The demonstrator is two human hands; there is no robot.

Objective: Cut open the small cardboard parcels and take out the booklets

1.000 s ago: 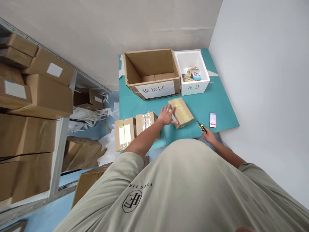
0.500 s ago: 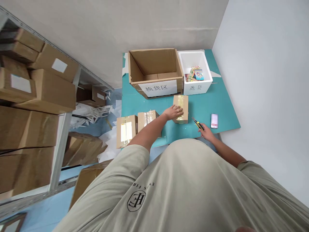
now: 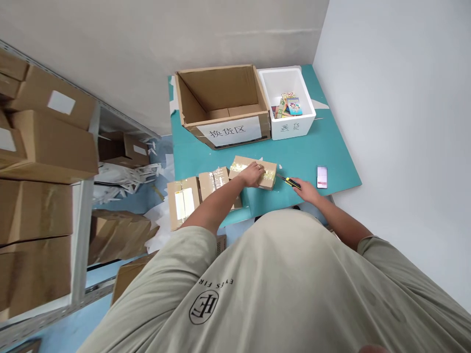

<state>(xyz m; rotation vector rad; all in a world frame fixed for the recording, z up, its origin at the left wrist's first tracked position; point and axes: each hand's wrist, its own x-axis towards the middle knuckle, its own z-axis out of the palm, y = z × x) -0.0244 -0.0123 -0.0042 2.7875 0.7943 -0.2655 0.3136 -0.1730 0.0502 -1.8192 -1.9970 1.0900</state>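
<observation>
A small taped cardboard box (image 3: 270, 169) lies on the teal table, its strip of clear yellowish tape running lengthwise from left to right. My left hand (image 3: 252, 174) grips it from above, with fingers bent over the top; the thumb is hard to see. In my right hand (image 3: 307, 191) is a black and yellow utility knife (image 3: 291, 183), fingers wrapped round the handle. Its blade points left and reaches close to the box's right end; whether it touches cannot be made out.
Two more taped boxes, one labelled (image 3: 186, 201) and one beside it (image 3: 214, 181), stand at the table's left. Behind are a large open carton (image 3: 221, 105) and a white foam box (image 3: 292, 128) holding small colourful packs. A phone (image 3: 322, 177) lies right. Shelves of cartons (image 3: 55, 142) stand left.
The small box has been turned from lengthwise to crosswise and shifted left under my left hand. My right hand has brought the knife left, near the box's end. The view has shifted slightly.
</observation>
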